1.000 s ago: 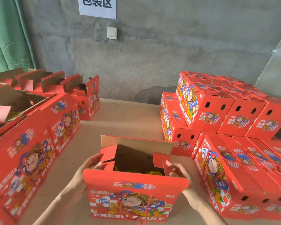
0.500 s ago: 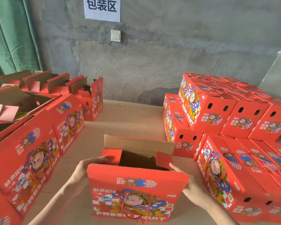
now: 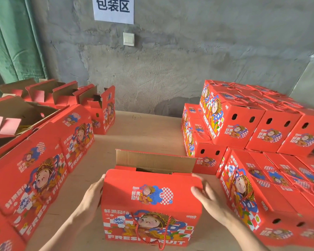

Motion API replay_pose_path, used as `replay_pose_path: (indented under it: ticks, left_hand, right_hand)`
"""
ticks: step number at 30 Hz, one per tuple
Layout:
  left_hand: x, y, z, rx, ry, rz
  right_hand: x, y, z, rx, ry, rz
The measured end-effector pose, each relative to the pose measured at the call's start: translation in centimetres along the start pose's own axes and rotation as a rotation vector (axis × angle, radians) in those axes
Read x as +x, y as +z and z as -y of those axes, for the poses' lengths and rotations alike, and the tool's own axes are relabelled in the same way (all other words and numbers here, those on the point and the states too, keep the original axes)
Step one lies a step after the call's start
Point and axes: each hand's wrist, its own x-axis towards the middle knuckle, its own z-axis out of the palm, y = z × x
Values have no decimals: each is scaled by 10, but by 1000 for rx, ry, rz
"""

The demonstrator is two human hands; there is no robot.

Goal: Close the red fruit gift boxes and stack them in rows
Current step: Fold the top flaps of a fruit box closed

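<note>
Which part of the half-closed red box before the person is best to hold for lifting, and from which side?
Probably its two short end walls, one of the hands from each side, palms pressing inward. The box is wide and upright, and its rear flap stands open, so the top is unlocked. The left hand and right hand flank those ends.

I am looking at a rough grey concrete wall (image 3: 207,51) that is filling the far side of my view. A white paper sign (image 3: 113,9) with three dark printed characters is hanging high on it, and a white light switch (image 3: 128,39) is sitting just below the sign. A green curtain (image 3: 13,42) is hanging at the left edge. A tan tabletop (image 3: 143,131) is running up to the wall, where a darker patch (image 3: 170,107) is showing.
</note>
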Motion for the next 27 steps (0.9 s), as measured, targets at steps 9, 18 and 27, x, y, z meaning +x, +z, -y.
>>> replay_pose_path:
  ticks: [9,18,27]
  left_hand:
    - [-6,7,-12,98,221,-1]
    - [6,27,-2,465,413,-286]
    - [-6,40,-15,1181,692,-301]
  right_hand:
    - [16,31,-15,-147,-168,-382]
    - [27,41,-19,-79,-199,-529]
    - [30,40,-21,-93,-129,-367]
